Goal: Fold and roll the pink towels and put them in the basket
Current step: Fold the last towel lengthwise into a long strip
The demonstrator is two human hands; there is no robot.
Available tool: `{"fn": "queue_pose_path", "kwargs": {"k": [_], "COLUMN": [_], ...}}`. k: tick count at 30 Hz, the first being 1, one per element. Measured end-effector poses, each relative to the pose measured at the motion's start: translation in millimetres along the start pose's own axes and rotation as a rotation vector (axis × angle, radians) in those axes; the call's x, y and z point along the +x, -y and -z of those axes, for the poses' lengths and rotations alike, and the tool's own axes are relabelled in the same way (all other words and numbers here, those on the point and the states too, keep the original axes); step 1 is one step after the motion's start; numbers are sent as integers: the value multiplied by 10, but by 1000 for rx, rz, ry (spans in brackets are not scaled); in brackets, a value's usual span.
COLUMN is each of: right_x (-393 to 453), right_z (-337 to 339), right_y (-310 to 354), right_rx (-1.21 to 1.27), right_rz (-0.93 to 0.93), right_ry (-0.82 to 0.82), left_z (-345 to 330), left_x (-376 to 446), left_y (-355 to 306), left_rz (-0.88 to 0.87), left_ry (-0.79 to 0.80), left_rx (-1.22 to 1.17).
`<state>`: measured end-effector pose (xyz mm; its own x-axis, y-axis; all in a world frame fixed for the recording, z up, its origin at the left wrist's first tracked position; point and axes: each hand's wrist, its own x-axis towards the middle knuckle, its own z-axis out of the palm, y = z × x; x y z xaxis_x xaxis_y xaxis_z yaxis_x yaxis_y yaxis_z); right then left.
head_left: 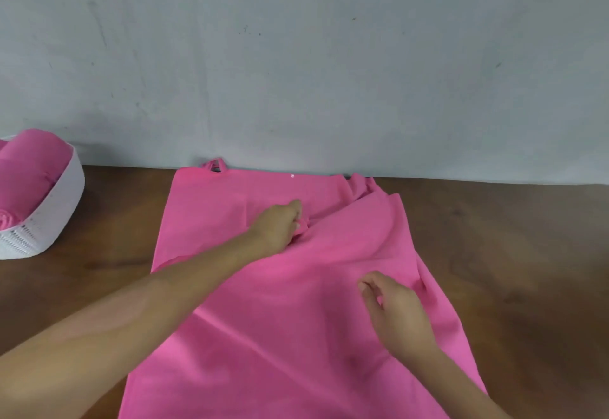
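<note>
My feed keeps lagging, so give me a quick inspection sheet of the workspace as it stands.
Surface: brown wooden table, against a grey wall.
Job's things: pink towel spread flat, wrinkled at the far right; white basket far left, holding rolled pink towels.
Clutter: nothing seen.
Hands: left hand pinches a bunch of the towel mid-cloth; right hand loosely curled over the towel, holding nothing.
Cables: nothing seen.
Surroundings: scuff marks on the wall.

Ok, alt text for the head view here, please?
A pink towel lies spread on a wooden table; the left hand pinches a fold near its middle, the right hand hovers above. A white basket with rolled towels sits far left.
</note>
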<state>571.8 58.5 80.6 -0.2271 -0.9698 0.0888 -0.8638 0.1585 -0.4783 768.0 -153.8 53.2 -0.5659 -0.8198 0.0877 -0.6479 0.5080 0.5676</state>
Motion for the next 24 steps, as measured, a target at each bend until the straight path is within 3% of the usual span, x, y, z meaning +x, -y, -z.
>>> {"fn": "queue_pose_path", "kwargs": {"k": [5,11,16,20,24], "right_x": [834,1916,2287,2217,2083], "right_z": [33,-100,-225,-263,-352], "right_y": [135,313,402,383,266], "right_rx": [-37,-282,-523,-410,-427], "right_rz": [135,416,448,383,368], "right_ry": [-104,145,467,508,564], "left_z": [609,1230,1483,1542,1471], "left_x": [-269,-814,-1161,-1148,-851], "left_y": [177,543,868,1254,1495], "left_rz": [-9,118,226,405,543], "left_ry": [-90,-39,-128,-321,-396], "left_rx": [-328,-447,-415,-294,-160]}}
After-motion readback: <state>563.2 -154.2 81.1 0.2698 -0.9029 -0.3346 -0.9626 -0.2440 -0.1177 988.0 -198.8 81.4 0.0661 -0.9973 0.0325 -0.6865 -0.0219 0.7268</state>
